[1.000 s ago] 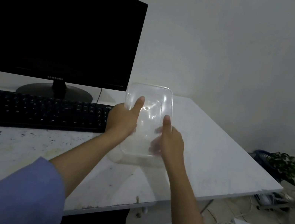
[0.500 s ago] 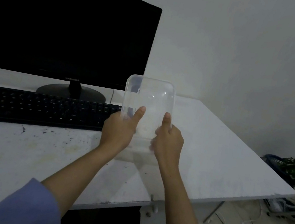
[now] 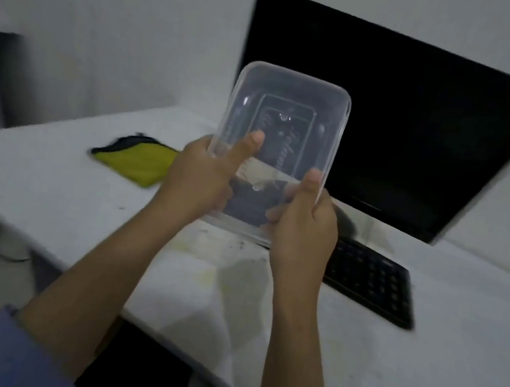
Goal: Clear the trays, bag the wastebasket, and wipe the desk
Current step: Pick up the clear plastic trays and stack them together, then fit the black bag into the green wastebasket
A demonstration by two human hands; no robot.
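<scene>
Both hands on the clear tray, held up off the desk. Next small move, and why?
Probably carry the clear tray leftward, off the desk. The left hand and right hand each have a grip on its near end, it looks empty, and the stained patch below is still unwiped, with the yellow cloth lying ready.

Open desk [image 3: 44,192] left; cloth [image 3: 137,160], keyboard [image 3: 370,280], monitor [image 3: 393,122] beyond.
</scene>
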